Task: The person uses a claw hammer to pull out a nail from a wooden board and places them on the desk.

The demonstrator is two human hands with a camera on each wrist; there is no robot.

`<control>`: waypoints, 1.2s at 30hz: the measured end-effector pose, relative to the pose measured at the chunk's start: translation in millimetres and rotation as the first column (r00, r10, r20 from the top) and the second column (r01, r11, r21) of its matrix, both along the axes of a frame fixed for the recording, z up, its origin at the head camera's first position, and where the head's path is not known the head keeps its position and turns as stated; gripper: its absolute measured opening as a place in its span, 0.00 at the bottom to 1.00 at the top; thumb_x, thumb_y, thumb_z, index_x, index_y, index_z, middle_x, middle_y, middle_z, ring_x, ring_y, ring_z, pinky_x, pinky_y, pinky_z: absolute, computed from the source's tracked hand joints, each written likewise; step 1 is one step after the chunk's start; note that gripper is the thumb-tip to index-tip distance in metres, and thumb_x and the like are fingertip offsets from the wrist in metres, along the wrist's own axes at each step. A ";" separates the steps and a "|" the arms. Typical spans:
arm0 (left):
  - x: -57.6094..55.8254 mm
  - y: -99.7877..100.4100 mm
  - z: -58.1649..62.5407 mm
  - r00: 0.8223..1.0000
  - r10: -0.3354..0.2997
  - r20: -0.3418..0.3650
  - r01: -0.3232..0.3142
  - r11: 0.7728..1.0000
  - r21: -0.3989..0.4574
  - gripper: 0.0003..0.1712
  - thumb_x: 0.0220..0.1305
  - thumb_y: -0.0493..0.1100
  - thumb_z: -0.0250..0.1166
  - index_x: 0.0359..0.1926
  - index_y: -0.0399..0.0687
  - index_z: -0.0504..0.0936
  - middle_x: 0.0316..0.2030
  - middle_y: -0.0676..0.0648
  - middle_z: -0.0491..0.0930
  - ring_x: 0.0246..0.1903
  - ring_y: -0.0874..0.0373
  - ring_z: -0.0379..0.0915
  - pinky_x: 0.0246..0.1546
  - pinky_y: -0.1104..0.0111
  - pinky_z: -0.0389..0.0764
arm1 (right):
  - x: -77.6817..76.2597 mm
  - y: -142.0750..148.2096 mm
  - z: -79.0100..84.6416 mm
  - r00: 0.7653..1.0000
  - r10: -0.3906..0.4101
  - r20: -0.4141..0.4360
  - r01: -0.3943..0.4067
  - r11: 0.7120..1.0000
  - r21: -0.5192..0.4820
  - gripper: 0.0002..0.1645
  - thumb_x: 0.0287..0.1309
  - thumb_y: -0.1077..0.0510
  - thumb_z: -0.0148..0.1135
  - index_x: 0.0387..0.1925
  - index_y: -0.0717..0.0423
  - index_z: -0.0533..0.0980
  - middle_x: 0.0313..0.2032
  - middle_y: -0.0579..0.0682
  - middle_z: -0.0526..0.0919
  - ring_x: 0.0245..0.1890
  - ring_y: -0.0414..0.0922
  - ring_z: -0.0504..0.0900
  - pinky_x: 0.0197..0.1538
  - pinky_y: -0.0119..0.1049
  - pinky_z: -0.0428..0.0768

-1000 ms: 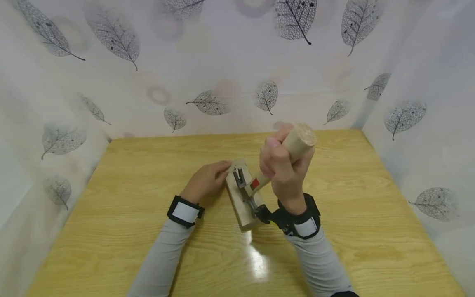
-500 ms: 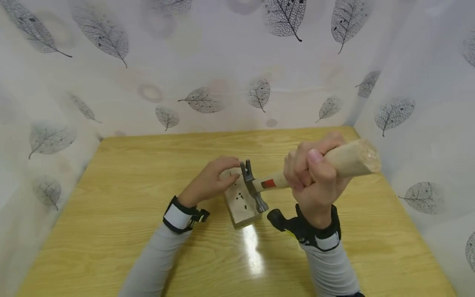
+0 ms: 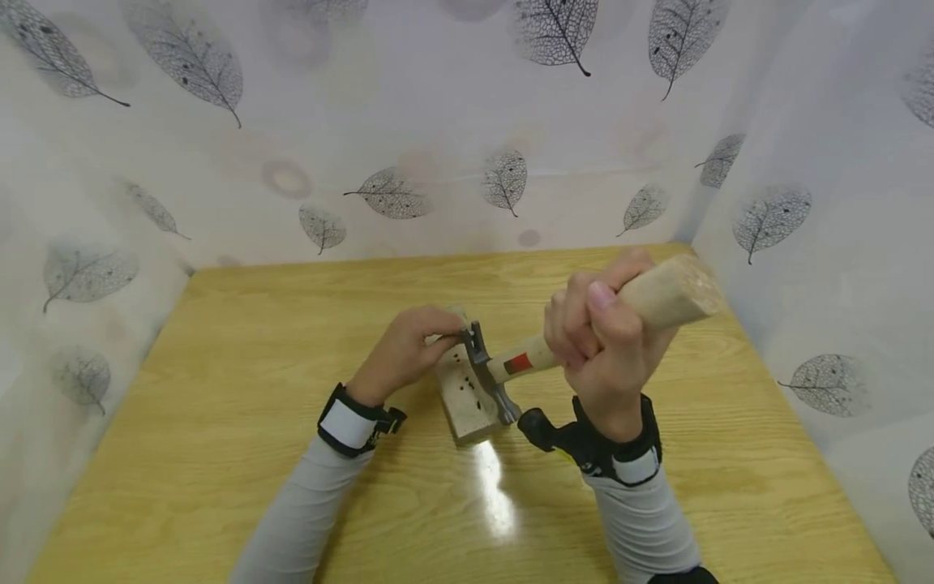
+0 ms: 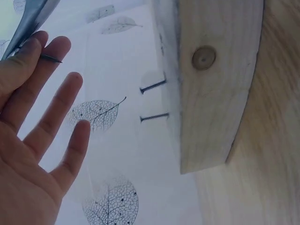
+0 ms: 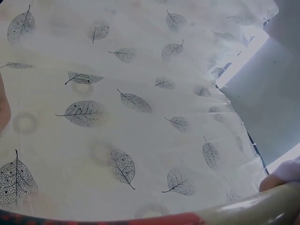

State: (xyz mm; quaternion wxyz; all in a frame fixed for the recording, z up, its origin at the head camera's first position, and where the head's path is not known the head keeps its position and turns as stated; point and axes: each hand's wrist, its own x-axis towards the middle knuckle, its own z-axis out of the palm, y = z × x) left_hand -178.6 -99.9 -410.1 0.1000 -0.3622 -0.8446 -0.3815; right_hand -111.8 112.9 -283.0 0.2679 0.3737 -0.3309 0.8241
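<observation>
My right hand grips the thick wooden handle of a claw hammer, its metal head over the right side of a wooden block. My left hand reaches across the block's far end, fingertips right at the hammer's claw. In the left wrist view, its thumb and forefinger pinch a nail close beside the grey metal claw, while the other fingers spread out. Two more nails stand out of the block's face there. Several dark holes mark the block's top in the head view.
The block lies on a wood-grain table. Pale curtains printed with leaves close in the back and both sides. Each wrist wears a black strap; the right one carries a camera mount reaching toward the hammer head.
The hammer has lifted off the block and swung right, then come slightly back left. My left hand has moved from the block's edge to the claw and now pinches a nail.
</observation>
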 end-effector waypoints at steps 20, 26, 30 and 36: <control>-8.1 -128.4 11.7 0.655 0.689 0.310 -0.552 0.717 -0.427 0.16 0.68 0.50 0.67 0.47 0.44 0.88 0.42 0.39 0.87 0.33 0.50 0.82 0.24 0.63 0.77 | -2.8 -6.4 6.7 0.994 -0.106 0.034 0.103 0.992 0.075 0.10 0.55 0.73 0.46 0.22 0.64 0.60 0.08 0.45 0.56 0.05 0.34 0.55 0.07 0.24 0.56; -10.8 -147.4 -2.2 0.504 0.786 0.359 -0.560 0.613 -0.557 0.16 0.66 0.52 0.68 0.39 0.43 0.91 0.30 0.44 0.87 0.25 0.53 0.78 0.21 0.61 0.76 | -2.0 -4.9 7.0 0.992 -0.121 0.047 0.117 0.991 0.069 0.10 0.55 0.73 0.46 0.21 0.64 0.60 0.07 0.45 0.55 0.05 0.34 0.55 0.07 0.24 0.56; -12.4 -157.9 -9.3 0.438 0.825 0.358 -0.540 0.560 -0.629 0.17 0.64 0.53 0.68 0.28 0.45 0.90 0.22 0.49 0.82 0.23 0.53 0.75 0.21 0.61 0.73 | -2.7 -5.0 6.3 0.992 -0.119 0.049 0.115 0.990 0.077 0.10 0.54 0.73 0.46 0.21 0.64 0.60 0.07 0.45 0.56 0.05 0.34 0.55 0.07 0.24 0.56; -12.1 -163.0 -11.8 0.418 0.843 0.338 -0.537 0.530 -0.657 0.17 0.59 0.53 0.70 0.23 0.46 0.88 0.27 0.45 0.84 0.28 0.49 0.76 0.25 0.56 0.75 | -4.9 -6.3 6.3 0.991 -0.121 0.053 0.116 0.989 0.091 0.10 0.54 0.73 0.46 0.21 0.64 0.61 0.08 0.45 0.56 0.05 0.35 0.55 0.07 0.24 0.56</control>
